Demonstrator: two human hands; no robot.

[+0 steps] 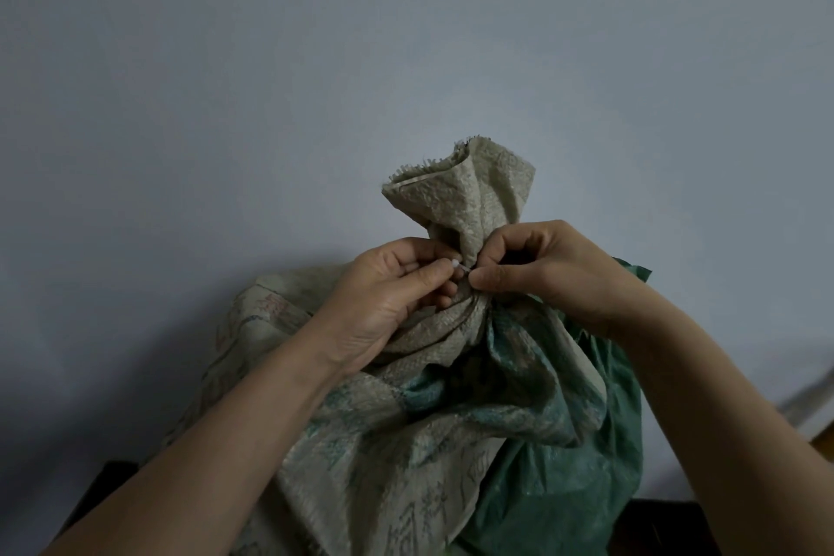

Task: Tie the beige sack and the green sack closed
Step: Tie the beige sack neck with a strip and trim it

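Note:
The beige sack [397, 456], woven and printed with faded characters, stands in front of me with its neck gathered and its frayed mouth [465, 190] sticking up. A thin white tie [461, 266] runs across the gathered neck. My left hand [388, 298] pinches one end of the tie at the left of the neck. My right hand [546, 275] pinches the other end at the right, fingers curled. The green sack [582, 460] leans behind and to the right of the beige one; its mouth is hidden behind my right hand and wrist.
A plain pale wall [406, 59] fills the background right behind the sacks. A dark surface [104, 492] shows at the lower left and lower right beneath the sacks. A blurred light object [812, 402] sits at the right edge.

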